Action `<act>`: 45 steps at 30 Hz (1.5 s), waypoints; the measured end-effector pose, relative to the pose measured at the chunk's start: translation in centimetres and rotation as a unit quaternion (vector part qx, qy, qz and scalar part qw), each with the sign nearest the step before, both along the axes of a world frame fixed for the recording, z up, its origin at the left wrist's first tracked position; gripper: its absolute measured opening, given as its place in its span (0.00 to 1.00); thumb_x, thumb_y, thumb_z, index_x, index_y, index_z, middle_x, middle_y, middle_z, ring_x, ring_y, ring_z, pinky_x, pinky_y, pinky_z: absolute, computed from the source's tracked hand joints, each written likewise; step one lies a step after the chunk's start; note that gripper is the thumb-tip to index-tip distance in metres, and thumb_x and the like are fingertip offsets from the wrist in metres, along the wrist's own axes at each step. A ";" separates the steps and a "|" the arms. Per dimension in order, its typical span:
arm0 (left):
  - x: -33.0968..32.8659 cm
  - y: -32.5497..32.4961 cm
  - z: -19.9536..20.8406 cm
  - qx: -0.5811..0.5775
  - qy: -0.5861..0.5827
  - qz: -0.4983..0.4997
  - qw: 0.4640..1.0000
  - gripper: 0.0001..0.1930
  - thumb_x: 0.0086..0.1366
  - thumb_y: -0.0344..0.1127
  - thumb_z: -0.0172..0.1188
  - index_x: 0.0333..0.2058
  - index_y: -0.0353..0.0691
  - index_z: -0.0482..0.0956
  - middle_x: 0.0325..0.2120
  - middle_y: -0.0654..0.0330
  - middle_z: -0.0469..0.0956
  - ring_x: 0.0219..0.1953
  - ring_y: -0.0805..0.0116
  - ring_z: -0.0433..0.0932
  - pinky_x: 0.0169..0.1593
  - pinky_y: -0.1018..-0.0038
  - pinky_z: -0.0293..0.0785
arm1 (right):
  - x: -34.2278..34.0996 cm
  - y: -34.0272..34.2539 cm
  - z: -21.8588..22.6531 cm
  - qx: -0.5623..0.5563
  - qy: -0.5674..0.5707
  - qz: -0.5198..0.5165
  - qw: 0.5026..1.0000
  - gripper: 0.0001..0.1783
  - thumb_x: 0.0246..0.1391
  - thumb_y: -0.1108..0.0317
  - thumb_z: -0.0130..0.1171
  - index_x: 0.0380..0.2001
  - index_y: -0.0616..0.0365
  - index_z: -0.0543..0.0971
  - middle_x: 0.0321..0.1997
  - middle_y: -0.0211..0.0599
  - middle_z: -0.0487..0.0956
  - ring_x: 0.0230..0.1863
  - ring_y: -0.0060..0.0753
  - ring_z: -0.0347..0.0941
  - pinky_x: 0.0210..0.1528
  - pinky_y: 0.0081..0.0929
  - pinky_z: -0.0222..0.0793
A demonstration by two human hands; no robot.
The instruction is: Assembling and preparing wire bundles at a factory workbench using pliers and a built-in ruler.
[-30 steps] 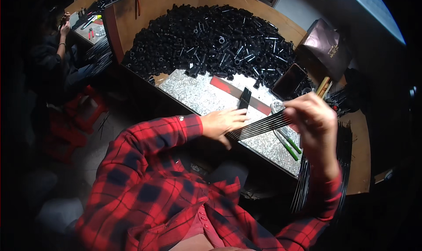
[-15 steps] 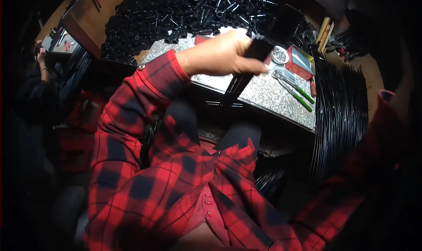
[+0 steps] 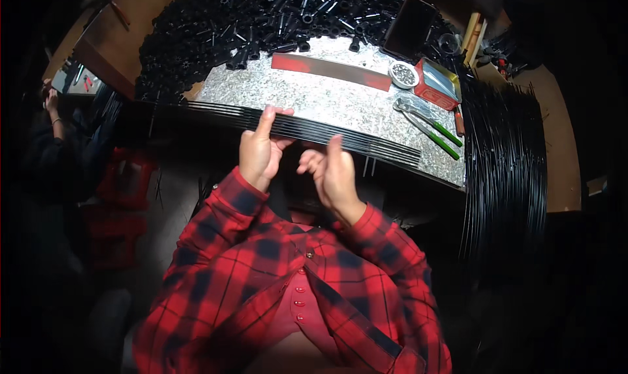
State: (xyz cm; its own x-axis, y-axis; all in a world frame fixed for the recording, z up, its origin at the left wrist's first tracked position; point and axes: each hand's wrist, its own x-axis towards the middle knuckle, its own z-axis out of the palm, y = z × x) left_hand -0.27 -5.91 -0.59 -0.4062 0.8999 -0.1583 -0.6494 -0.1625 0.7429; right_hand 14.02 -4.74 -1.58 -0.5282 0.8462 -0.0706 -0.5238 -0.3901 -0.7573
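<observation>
Several thin black rods (image 3: 307,128) lie side by side in a flat row, slanting across in front of me along the table's near edge. My left hand (image 3: 258,155) grips them near their middle, thumb on top and fingers beneath. Just right of it, my right hand (image 3: 335,178) is at the row's lower edge. Its thumb points up against the rods, while its loosely bent fingers are apart below them. The rods' right ends lie over the speckled tabletop (image 3: 366,122); their left ends fade into shadow.
A large heap of black tubular parts (image 3: 281,20) covers the back. A red-and-dark flat strip (image 3: 330,71), a white bowl of small metal pieces (image 3: 403,75), a red box (image 3: 438,86) and green-handled pliers (image 3: 428,130) lie nearby. Long black rods (image 3: 504,171) hang at right. Another person (image 3: 52,106) sits left.
My left hand has moved left and nearer to me. My right arm has come in from the far right. The black rods, earlier pointing toward me, now lie crosswise at my hands.
</observation>
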 end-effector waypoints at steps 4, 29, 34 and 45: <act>1.6 -0.6 0.1 0.042 -0.030 -0.033 0.998 0.16 0.65 0.43 0.50 0.40 0.34 0.74 0.38 0.55 0.76 0.38 0.67 0.76 0.39 0.70 0.77 | 0.2 1.9 2.3 -0.010 -0.028 -0.156 0.987 0.27 0.63 0.49 0.35 0.41 0.65 0.70 0.29 0.42 0.74 0.21 0.28 0.70 0.23 0.26 0.71; -1.0 -0.1 13.0 0.270 0.451 -0.008 0.851 0.12 0.62 0.25 0.53 0.44 0.31 0.71 0.31 0.55 0.78 0.37 0.72 0.77 0.45 0.77 0.72 | 1.9 3.1 8.1 0.504 -0.378 0.252 0.735 0.11 0.55 0.66 0.51 0.26 0.62 0.74 0.20 0.38 0.71 0.22 0.34 0.68 0.28 0.29 0.64; 0.6 0.8 13.6 0.247 0.258 -0.209 0.910 0.15 0.61 0.24 0.53 0.47 0.31 0.68 0.31 0.57 0.78 0.36 0.72 0.77 0.43 0.77 0.74 | 1.6 2.8 6.6 0.485 -0.374 0.250 0.750 0.10 0.55 0.66 0.51 0.27 0.62 0.74 0.23 0.39 0.72 0.27 0.35 0.69 0.33 0.29 0.66; 1.0 -1.3 14.2 0.259 0.328 -0.288 0.862 0.16 0.60 0.25 0.55 0.48 0.30 0.69 0.31 0.57 0.80 0.31 0.75 0.78 0.38 0.81 0.74 | 1.0 2.2 5.1 0.376 -0.232 0.029 0.896 0.13 0.57 0.62 0.51 0.37 0.63 0.74 0.41 0.42 0.73 0.45 0.34 0.68 0.46 0.30 0.64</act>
State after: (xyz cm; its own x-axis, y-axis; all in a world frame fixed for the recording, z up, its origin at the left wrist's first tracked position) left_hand 0.71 -7.26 13.65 0.2825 0.8628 0.4193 -0.2022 -0.3737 0.9052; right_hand 15.07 -2.57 3.50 -0.6338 0.7191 0.2849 -0.0788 0.3064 -0.9486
